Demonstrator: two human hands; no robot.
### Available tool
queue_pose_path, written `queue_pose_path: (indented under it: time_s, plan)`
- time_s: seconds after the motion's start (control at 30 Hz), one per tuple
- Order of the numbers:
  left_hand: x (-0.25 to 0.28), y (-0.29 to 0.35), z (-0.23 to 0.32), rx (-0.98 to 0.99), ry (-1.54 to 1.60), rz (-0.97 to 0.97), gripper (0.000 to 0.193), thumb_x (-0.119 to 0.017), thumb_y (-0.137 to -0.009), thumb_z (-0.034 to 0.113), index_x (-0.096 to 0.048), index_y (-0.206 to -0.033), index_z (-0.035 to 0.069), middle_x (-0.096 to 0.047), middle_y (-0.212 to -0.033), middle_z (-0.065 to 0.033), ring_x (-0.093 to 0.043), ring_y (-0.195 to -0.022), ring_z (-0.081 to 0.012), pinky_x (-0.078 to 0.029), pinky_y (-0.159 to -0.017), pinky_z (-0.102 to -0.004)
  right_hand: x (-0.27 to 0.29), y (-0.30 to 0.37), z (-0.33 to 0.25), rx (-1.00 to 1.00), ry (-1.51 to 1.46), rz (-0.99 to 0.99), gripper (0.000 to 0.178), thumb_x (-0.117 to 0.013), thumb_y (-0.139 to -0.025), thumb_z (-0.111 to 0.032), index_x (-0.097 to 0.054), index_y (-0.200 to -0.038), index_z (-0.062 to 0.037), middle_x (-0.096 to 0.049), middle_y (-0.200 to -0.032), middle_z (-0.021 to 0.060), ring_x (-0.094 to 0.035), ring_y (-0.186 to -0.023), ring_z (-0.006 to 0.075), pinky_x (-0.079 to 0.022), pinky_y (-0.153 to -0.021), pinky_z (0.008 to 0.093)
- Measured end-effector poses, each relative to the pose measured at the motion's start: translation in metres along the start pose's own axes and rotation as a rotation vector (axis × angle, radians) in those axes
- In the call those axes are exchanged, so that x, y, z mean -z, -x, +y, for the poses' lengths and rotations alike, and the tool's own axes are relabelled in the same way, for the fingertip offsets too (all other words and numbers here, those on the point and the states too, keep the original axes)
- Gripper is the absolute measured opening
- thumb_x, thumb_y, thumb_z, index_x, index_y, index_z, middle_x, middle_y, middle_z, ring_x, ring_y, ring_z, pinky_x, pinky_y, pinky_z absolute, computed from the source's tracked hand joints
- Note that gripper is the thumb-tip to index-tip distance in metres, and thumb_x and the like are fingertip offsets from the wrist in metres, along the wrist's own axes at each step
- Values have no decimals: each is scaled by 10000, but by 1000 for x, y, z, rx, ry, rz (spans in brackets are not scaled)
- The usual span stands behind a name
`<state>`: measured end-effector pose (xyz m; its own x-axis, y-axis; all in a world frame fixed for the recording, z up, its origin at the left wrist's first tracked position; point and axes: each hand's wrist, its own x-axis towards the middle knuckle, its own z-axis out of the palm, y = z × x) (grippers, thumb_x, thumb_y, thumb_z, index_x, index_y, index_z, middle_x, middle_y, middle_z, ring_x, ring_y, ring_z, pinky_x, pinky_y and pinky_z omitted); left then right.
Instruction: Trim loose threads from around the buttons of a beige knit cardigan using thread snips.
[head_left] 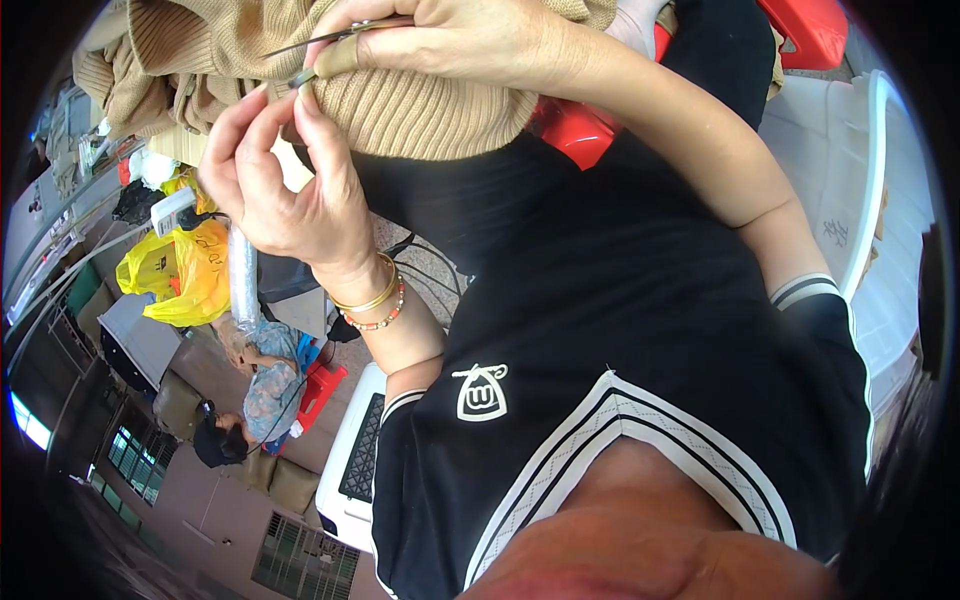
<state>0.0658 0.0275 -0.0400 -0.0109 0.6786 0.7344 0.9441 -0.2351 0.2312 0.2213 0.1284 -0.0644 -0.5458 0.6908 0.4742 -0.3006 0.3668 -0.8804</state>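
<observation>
Beige ribbed knitwear (430, 115) lies bunched across my lap at the top of the head view. Over it, my right hand (440, 45) is closed around small dark metal scissors (345, 35), their thin point directed left. A tan cover (337, 58) sits on one of its fingers. Just below, my left hand (290, 190) pinches a small dark piece (302, 79) between thumb and forefinger, right against the covered fingertip. What this piece is cannot be made out. Gold and beaded bracelets (375, 312) ring the left wrist.
Yellow plastic bags (190, 275) and a white bottle (172, 212) are at left. Another person (265, 395) sits farther off near a red stool (322, 395). Red plastic (575, 135) shows beside the knitwear; a large white bin (850, 180) stands at right.
</observation>
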Motion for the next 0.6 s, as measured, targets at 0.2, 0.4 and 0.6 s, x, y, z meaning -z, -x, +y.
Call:
queue_pose_path:
  time_s: [0.2,0.4,0.6]
  plan:
    - [-4,2,-5,-57,23,0,134,-758,-830,15,-666,-926,26,-688,-966,-90,-635,-844,-185,-532,-732,-299,1,-15,-36,-339,404,-108,215,-661,-913,-141,-709,-1046,22,-710,-862,165,-680,-768,195,-523,-677,310]
    - [-7,0,-5,-37,50,8,130,-744,-840,2,-662,-941,19,-694,-969,-100,-642,-819,-185,-534,-683,-273,9,-3,-59,-268,230,-133,355,-685,-896,-170,-617,-1170,45,-682,-913,171,-675,-806,267,-521,-706,334]
    - [-6,1,-1,44,122,10,111,-736,-848,0,-661,-929,5,-692,-976,-113,-641,-801,-180,-532,-696,-274,16,19,-51,190,948,-125,257,-709,-848,-150,-645,-1062,-24,-590,-902,120,-607,-817,280,-498,-700,367]
